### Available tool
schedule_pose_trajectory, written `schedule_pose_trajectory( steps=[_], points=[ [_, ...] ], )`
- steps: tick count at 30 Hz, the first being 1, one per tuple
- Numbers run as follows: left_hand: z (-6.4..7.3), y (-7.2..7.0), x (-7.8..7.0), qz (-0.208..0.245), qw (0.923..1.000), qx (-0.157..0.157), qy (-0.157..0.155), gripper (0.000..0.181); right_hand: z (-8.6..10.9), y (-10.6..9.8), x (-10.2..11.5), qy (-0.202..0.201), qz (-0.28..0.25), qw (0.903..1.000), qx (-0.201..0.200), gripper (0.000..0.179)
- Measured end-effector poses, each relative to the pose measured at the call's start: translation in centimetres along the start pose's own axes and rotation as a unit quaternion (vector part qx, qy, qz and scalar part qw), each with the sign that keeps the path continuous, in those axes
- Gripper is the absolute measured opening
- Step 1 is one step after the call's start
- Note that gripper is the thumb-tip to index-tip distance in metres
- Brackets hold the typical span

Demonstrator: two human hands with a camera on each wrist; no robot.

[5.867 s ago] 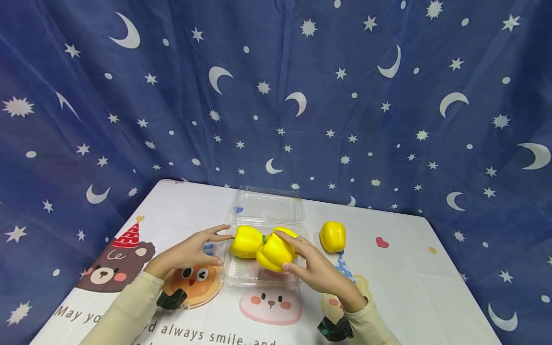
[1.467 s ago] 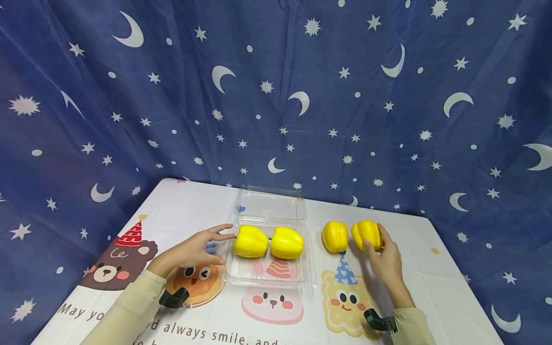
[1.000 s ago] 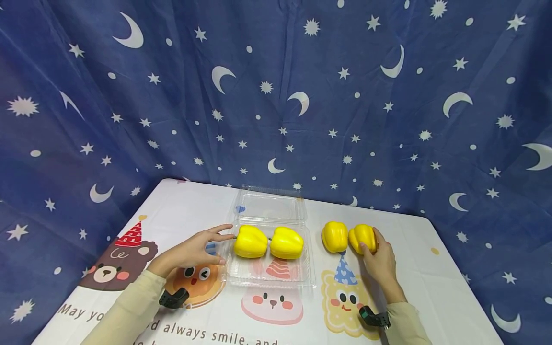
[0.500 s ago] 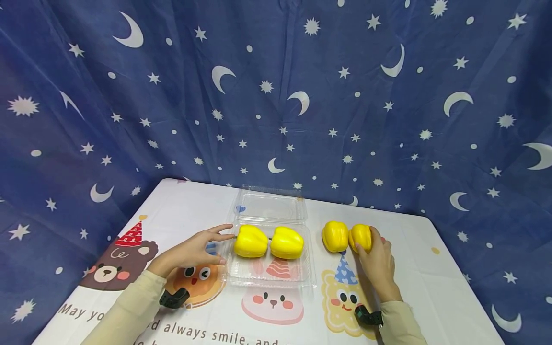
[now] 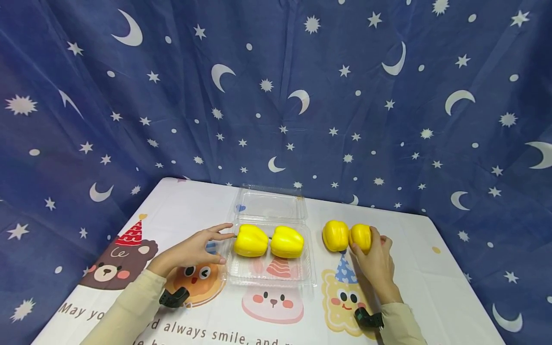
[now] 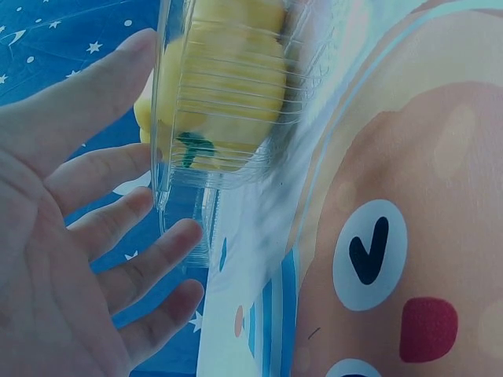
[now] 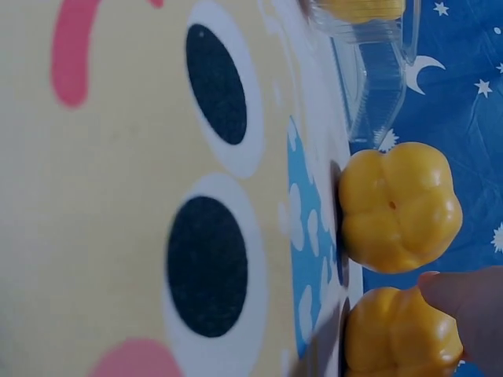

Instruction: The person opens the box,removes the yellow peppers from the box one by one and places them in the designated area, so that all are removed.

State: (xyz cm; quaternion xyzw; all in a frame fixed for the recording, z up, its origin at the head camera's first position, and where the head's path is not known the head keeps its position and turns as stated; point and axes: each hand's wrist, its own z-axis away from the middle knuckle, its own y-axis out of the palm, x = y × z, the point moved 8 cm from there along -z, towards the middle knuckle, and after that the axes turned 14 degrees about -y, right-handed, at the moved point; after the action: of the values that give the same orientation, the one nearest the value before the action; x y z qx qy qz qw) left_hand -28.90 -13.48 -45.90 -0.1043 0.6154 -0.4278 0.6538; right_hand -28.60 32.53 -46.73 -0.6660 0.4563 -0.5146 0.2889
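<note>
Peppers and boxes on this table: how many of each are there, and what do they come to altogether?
Box: 1
Peppers: 4, all yellow (2 inside the box, 2 outside it)
Total: 5

Head view bright; yellow peppers glint, worktop softly shadowed near right. Wrist views dimmer, bluish, perhaps soft.

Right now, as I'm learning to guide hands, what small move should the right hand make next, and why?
I'd probably loosen the right hand: the outer yellow bell pepper it holds appears seated on the table, lined up beside another yellow bell pepper.
</note>
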Motion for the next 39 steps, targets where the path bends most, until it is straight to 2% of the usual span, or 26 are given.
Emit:
schedule_pose_trajectory(
  steps=[8, 20, 27, 39],
  points=[
    [0.0, 0.0, 0.0, 0.0, 1.0, -0.002, 0.008, 0.064, 0.2, -0.2, 0.0, 0.008, 0.001, 0.9996, 0.026, 0.075],
    [0.0, -0.1, -0.1, -0.007, 0.9998, -0.002, 0.017, 0.064, -0.3, -1.5, 0.0, 0.019, 0.013, 0.9995, 0.022, 0.071],
    [-0.1, -0.1, 0.2, 0.006, 1.0, 0.001, -0.005, 0.065, -0.6, -2.1, 0.3, 0.013, 0.015, 0.9997, 0.014, 0.069],
    [-0.2, -0.1, 0.2, 0.002, 1.0, 0.001, 0.003, 0.064, -1.0, -2.8, 1.5, 0.005, 0.004, 1.0, 0.006, 0.068]
  ],
)
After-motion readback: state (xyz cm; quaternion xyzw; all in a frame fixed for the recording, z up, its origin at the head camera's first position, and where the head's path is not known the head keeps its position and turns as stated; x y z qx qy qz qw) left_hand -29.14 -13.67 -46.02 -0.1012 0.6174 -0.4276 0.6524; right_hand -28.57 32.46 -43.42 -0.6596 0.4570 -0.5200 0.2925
